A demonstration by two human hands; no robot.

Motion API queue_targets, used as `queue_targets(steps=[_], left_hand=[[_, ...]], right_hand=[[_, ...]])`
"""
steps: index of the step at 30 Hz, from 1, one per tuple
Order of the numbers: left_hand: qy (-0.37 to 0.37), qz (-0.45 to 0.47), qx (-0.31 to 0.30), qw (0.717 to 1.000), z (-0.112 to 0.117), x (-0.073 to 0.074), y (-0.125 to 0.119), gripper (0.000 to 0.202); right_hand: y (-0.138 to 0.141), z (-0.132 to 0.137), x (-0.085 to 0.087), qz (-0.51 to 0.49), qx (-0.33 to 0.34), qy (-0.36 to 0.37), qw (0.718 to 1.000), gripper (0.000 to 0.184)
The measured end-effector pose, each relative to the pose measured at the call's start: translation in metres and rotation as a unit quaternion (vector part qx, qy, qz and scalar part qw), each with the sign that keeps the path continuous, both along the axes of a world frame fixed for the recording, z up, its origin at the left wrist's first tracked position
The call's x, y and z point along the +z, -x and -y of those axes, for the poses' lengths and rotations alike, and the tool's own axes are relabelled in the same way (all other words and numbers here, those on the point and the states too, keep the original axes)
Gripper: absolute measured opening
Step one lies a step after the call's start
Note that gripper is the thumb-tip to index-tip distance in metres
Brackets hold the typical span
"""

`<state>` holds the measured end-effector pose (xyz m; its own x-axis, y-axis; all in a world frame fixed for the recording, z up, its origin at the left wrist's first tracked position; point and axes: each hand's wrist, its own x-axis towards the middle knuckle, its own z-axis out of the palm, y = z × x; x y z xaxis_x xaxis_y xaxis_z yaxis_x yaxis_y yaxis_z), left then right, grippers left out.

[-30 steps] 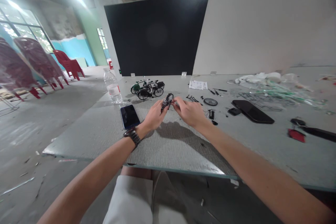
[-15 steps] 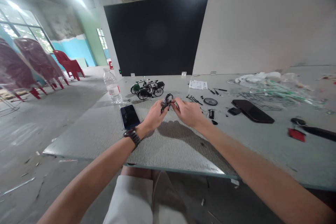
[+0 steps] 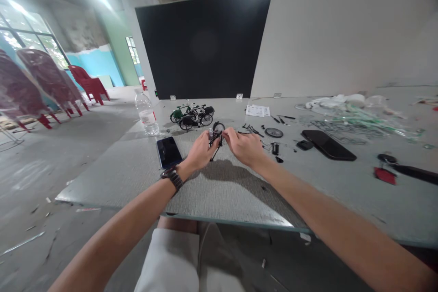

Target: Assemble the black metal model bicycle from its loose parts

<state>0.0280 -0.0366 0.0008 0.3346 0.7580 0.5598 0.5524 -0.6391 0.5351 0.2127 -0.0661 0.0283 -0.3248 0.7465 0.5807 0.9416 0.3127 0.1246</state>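
Both of my hands meet over the middle of the grey table [image 3: 219,191] around a small black model bicycle part [image 3: 216,134] with a wheel at its top. My left hand [image 3: 200,152], with a watch on its wrist, pinches the part from the left. My right hand [image 3: 243,146] grips it from the right with curled fingers. A thin black rod hangs down from the part between the hands. Two finished model bicycles [image 3: 193,116], one green and one black, stand just behind.
A dark phone [image 3: 169,152] lies left of my hands and a water bottle [image 3: 146,113] stands beyond it. Right of my hands lie a loose wheel [image 3: 274,132], small black parts [image 3: 275,148], a black tablet [image 3: 328,144], clear plastic bags [image 3: 356,116] and a red piece [image 3: 385,175]. Red chairs [image 3: 51,84] stand at left.
The bicycle part has turned in my hands, so its wheel sits more upright and a rod points down. Both hands stayed in place.
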Motion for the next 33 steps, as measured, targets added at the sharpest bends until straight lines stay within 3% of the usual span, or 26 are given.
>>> queue_targets(steps=[5,9,14,19,22,27,30,33], left_hand=[[-0.007,-0.02,0.015,1.0,0.002,0.0,0.0,0.022],[-0.02,-0.045,0.03,0.998,0.004,-0.002,0.0,0.022],[-0.037,-0.068,0.045,0.996,0.006,0.0,-0.002,0.024],[-0.08,-0.086,0.043,0.992,0.008,0.001,-0.003,0.025],[-0.058,-0.06,0.045,0.995,0.008,0.001,-0.002,0.026],[0.0,0.007,0.042,0.999,0.005,0.001,-0.001,0.014],[0.013,0.033,0.021,0.999,0.002,-0.001,-0.002,0.015],[0.017,0.039,0.016,0.999,-0.001,-0.004,-0.003,0.017]], right_hand=[[0.004,0.001,-0.001,-0.04,0.0,0.039,0.998,0.052],[0.011,-0.002,-0.008,-0.163,0.002,0.067,0.984,0.039],[0.02,-0.008,-0.016,-0.363,0.039,0.112,0.924,0.029],[0.022,-0.008,-0.021,-0.443,0.073,0.189,0.874,0.039],[0.019,-0.007,-0.021,-0.403,0.093,0.143,0.899,0.038],[0.006,-0.007,-0.013,-0.169,0.085,0.073,0.979,0.041],[-0.006,-0.008,-0.008,-0.044,0.08,0.043,0.995,0.044],[-0.009,-0.009,-0.009,-0.009,0.092,0.038,0.995,0.043]])
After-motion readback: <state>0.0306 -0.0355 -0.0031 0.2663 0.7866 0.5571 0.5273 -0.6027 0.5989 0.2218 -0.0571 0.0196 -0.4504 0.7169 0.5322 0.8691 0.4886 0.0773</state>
